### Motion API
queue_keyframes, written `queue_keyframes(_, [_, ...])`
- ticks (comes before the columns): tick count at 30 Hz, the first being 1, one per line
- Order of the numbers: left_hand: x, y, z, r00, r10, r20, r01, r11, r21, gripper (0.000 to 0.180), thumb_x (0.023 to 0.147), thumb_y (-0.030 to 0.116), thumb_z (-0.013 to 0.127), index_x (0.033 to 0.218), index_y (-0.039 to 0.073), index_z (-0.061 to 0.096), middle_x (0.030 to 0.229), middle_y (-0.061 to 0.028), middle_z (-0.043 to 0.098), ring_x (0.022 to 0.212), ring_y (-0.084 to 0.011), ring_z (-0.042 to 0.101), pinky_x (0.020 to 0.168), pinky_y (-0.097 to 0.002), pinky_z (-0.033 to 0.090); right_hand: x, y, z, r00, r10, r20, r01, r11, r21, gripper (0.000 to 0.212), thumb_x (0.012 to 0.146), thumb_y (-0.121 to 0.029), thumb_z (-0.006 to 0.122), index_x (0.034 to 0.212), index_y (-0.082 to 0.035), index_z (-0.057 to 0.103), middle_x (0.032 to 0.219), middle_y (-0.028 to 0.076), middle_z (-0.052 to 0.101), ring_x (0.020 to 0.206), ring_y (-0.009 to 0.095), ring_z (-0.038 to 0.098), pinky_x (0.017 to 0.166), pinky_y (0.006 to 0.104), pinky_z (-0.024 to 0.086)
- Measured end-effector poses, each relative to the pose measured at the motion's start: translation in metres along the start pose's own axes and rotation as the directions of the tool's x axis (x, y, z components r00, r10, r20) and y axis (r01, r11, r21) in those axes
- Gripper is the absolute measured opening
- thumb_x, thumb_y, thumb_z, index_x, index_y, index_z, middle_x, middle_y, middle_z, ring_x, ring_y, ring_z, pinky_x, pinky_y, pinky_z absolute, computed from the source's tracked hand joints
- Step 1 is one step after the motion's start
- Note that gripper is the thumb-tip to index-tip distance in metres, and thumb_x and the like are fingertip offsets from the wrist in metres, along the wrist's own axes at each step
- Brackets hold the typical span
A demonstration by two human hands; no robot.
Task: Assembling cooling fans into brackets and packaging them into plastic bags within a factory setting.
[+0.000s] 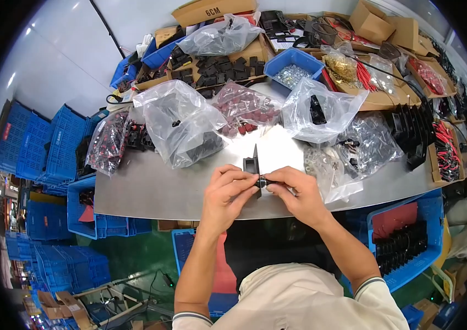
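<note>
Over the front of the metal table, my left hand [228,193] is closed on a black plastic panel [251,165] with a box-like frame on one side, held edge-on. My right hand [294,190] pinches a small black round fitting [263,182] against the panel's right face. Both sets of fingertips nearly meet there, so part of the fitting is hidden. Behind my hands lies a clear bag of dark red small parts [247,107]. An open clear bag [181,124] with black pieces stands to its left, and another open clear bag [321,113] is to its right.
A blue bin of small shiny hardware [321,67] stands at the back. Black housings [228,69] fill a cardboard tray. Red and black wires [447,151] lie in a box at the right. Blue crates [32,146] stack at the left; another crate [437,242] holds black parts below the table's right edge.
</note>
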State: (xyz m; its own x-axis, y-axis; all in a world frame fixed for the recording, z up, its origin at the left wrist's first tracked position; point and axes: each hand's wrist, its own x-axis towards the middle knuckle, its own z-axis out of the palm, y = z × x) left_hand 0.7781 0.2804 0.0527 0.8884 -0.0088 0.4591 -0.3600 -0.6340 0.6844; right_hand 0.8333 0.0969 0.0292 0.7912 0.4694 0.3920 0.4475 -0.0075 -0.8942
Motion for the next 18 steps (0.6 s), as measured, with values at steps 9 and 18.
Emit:
queue_keyframes(9, [-0.007,-0.015,0.006,0.994,-0.111,0.017,0.111,0.952,-0.284,0.034,0.064,-0.011,0.073,0.095,0.003,0.07,0.097,-0.0063,0.068,0.1,-0.0219,0.054,0.088,-0.0316,0.043,0.001,-0.005,-0.006,0.988,0.136,0.073,-0.14,0.989,0.045,0.02,0.083,-0.005,0.066,0.101,0.001,0.065,0.087,0.011,0.064,0.072,0.02,0.061,0.067,0.0287,0.05])
queue_keyframes(18, [-0.012,-0.016,0.012,0.994,-0.106,-0.025,0.095,0.956,-0.278,0.031,0.067,-0.011,0.07,0.096,0.001,0.069,0.1,-0.0091,0.066,0.104,-0.0234,0.053,0.092,-0.0335,0.041,-0.004,-0.003,-0.006,0.987,0.157,0.042,-0.161,0.981,0.111,0.025,0.081,-0.001,0.065,0.107,-0.002,0.065,0.093,0.008,0.064,0.078,0.012,0.06,0.068,0.0237,0.047])
